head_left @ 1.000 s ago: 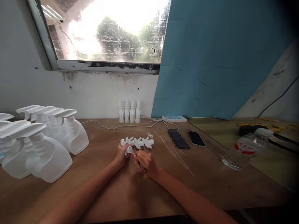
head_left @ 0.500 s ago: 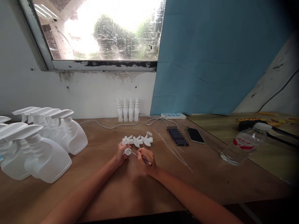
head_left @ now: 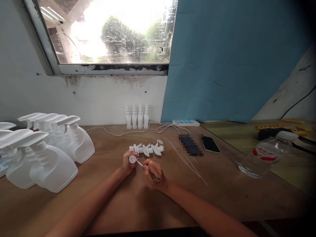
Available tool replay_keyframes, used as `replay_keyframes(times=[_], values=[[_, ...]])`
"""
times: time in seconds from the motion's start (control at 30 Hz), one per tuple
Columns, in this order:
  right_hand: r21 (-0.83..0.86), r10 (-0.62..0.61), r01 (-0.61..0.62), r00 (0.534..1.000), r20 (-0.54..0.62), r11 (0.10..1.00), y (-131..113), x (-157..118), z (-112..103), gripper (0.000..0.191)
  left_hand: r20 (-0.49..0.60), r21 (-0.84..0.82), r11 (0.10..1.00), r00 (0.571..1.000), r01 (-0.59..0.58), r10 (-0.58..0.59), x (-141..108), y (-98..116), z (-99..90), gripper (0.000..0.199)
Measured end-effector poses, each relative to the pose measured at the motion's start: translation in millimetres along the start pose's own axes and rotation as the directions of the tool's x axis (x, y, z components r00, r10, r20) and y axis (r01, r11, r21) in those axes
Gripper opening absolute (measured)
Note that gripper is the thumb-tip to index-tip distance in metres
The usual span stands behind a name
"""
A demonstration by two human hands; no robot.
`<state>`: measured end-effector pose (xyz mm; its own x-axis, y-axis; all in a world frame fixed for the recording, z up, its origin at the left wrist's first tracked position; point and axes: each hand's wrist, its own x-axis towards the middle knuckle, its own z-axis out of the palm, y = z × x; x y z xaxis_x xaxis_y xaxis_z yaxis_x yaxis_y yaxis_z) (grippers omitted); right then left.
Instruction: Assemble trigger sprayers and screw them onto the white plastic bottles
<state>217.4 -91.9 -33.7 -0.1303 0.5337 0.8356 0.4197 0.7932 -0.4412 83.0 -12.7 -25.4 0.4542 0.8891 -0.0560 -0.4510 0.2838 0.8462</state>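
Observation:
My left hand [head_left: 126, 163] is closed round a white trigger sprayer head [head_left: 132, 159], its round cap opening turned towards me. My right hand [head_left: 153, 170] grips a screwdriver-like tool [head_left: 139, 163] by its handle. The tool's thin metal shaft points up and left, with its tip at the cap opening; whether it is inside I cannot tell. Just beyond the hands lie several more white sprayer heads [head_left: 146, 150] in a row. At their right end rests a small white piece [head_left: 160, 142]. Thin white tubes [head_left: 184, 158] are spread on the table to the right of my right hand.
White spray bottles [head_left: 58, 164] stand in rows at the left. Several small white bottles [head_left: 137, 117] are lined up by the wall, near a cable and a power strip [head_left: 186, 123]. At the right are a phone [head_left: 210, 144], a blurred-out dark object [head_left: 190, 145] and a water bottle [head_left: 265, 154].
The cap has turned more towards me. My right hand has drawn slightly down, and more of the tool's shaft shows between the hands. The whole view has shifted slightly.

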Motion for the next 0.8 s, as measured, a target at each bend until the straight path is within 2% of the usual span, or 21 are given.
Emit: replay_keyframes(times=[0.1, 0.2, 0.3, 0.37, 0.43, 0.5, 0.53, 0.6, 0.67, 0.73, 0.8], values=[[0.120, 0.217, -0.213, 0.976, -0.024, 0.970, 0.8, 2.8, -3.1, 0.023, 0.009, 0.000, 1.000, 1.000, 0.015, -0.015, 0.2, -2.3, 0.2, 0.026], [0.278, 0.382, -0.379, 0.923, 0.044, 0.883, 2.5, 6.9, -7.6, 0.026, 0.011, 0.017, 0.999, 0.999, 0.030, -0.030, 1.0, -6.8, 1.1, 0.025], [0.365, 0.487, -0.498, 0.864, 0.129, 0.787, 4.6, 9.3, -9.6, 0.026, 0.021, 0.033, 0.999, 0.999, 0.036, -0.037, 1.4, -8.5, 1.5, 0.026], [0.354, 0.489, -0.511, 0.858, 0.156, 0.783, 5.2, 10.4, -9.9, 0.023, 0.034, 0.030, 0.998, 0.998, 0.048, -0.049, 1.5, -7.0, 0.9, 0.025], [0.267, 0.378, -0.411, 0.910, 0.169, 0.872, 4.2, 12.4, -10.7, 0.016, 0.044, 0.016, 0.998, 0.997, 0.063, -0.064, 1.8, -4.9, -0.5, 0.025], [0.129, 0.162, -0.195, 0.959, 0.231, 0.972, 1.6, 16.2, -13.1, 0.013, 0.045, -0.001, 0.998, 0.997, 0.070, -0.070, 2.7, -3.6, -2.2, 0.025], [0.065, 0.047, -0.068, 0.959, 0.280, 0.996, -0.1, 18.5, -14.8, 0.021, 0.043, -0.009, 0.998, 0.997, 0.070, -0.069, 3.4, -3.6, -3.0, 0.025], [-0.022, -0.122, 0.142, 0.914, 0.388, 0.990, -2.7, 23.6, -18.6, 0.034, 0.032, -0.027, 0.998, 0.998, 0.063, -0.062, 4.8, -4.3, -4.3, 0.025], [-0.064, -0.206, 0.263, 0.866, 0.456, 0.963, -3.1, 27.9, -22.3, 0.035, 0.019, -0.043, 0.997, 0.998, 0.058, -0.057, 6.0, -5.4, -5.3, 0.025], [-0.079, -0.238, 0.315, 0.837, 0.492, 0.946, -0.8, 30.1, -25.6, 0.033, 0.011, -0.049, 0.997, 0.998, 0.059, -0.058, 6.6, -6.3, -5.8, 0.026], [-0.056, -0.252, 0.321, 0.830, 0.497, 0.946, 2.7, 29.7, -28.1, 0.032, 0.011, -0.037, 0.997, 0.998, 0.062, -0.062, 6.4, -7.1, -5.1, 0.027]])
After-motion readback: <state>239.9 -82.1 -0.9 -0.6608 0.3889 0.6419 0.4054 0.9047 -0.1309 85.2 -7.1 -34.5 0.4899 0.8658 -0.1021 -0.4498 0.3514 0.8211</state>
